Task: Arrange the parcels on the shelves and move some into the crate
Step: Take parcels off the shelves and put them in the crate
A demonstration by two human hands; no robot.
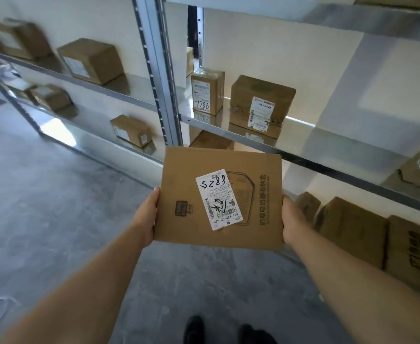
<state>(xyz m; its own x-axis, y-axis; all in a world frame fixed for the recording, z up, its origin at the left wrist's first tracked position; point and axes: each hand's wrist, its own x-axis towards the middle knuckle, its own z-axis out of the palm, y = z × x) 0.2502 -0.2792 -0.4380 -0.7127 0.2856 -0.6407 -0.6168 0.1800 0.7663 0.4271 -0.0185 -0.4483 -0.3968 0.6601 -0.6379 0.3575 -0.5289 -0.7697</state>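
- I see a flat cardboard box [220, 198] held out in front of the shelves [266, 142], above the grey floor [43, 194], white label [217, 199] facing up.
- My left hand [145, 217] grips the box's left edge, fingers hidden underneath.
- My right hand [292, 220] grips its right edge, same way.
- On the middle shelf just beyond: a small parcel marked 7786 [207, 91] standing beside a bigger parcel [259, 105], apart from each other.
- More parcels sit on the left shelves and the bottom right shelf.
- Dark shoes [228, 331] at the bottom edge.
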